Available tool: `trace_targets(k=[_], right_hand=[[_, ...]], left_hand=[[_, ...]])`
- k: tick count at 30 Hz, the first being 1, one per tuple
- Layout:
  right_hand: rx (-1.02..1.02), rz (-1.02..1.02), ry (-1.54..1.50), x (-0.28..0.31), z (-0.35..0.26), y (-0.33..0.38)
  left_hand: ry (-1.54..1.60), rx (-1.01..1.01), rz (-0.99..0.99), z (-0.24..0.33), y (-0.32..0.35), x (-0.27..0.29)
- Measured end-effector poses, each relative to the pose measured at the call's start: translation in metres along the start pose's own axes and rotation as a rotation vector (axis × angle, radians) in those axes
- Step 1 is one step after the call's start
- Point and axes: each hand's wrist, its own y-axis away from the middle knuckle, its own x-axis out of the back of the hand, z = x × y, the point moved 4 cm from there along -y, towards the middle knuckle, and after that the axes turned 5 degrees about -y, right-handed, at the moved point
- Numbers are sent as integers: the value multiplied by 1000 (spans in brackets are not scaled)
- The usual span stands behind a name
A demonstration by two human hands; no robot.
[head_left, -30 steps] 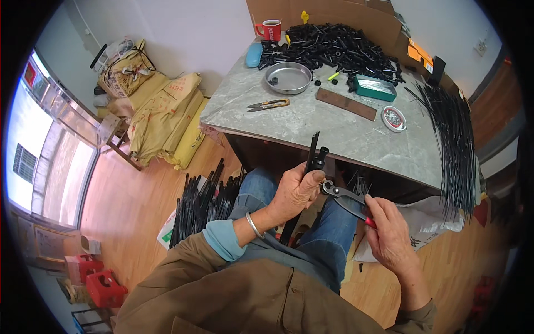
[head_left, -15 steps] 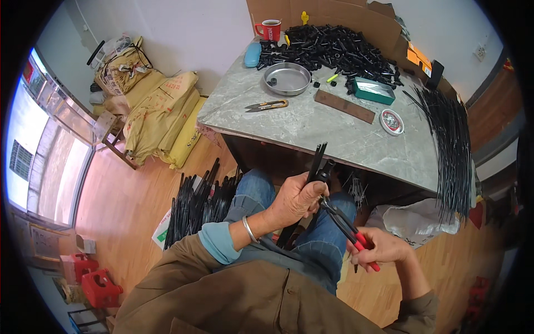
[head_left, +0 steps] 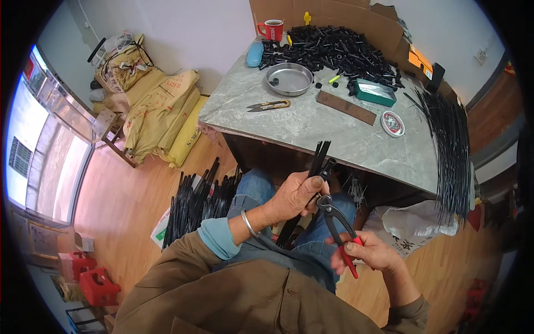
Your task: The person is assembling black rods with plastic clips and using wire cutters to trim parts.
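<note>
Looks mid-piece to me. Left hand point(head_left: 295, 197) is wrapped snugly round black rods point(head_left: 319, 158) and a black tubular fitting point(head_left: 329, 166). Pincers point(head_left: 329, 210) sit at its 4 o'clock, though fingers hide whether they bite anything. Right hand point(head_left: 370, 252) is half-curled on their spread handles. Judging by the heaps, plenty's left: loose fittings point(head_left: 339, 53) at 1 o'clock, a rod bundle point(head_left: 451, 145) at 2, cut strips point(head_left: 192, 211) at 9.

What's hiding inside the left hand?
Black sticks and a thicker black piece poke out above the left hand; sticks also show below. Its grip covers the rest.
</note>
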Motion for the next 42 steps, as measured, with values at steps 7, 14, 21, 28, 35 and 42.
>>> trace_targets(k=[7, 14, 21, 28, 35, 42], right_hand=[[-4, -57, 57, -2, -7, -3], [-29, 37, -18, -17, -5, -3], [-74, 77, -99, -25, 11, -10], [175, 311, 356, -13, -5, -14], [649, 1278, 1272, 126, -102, -25], [251, 1441, 1282, 233, -184, -69]], left_hand=[[68, 32, -8, -5, -3, 3], [65, 36, 30, -5, -2, 6], [54, 42, 8, -4, -5, 4], [85, 20, 127, -10, -15, 15], [170, 64, 104, -21, -25, 14], [190, 119, 88, -28, -32, 21]])
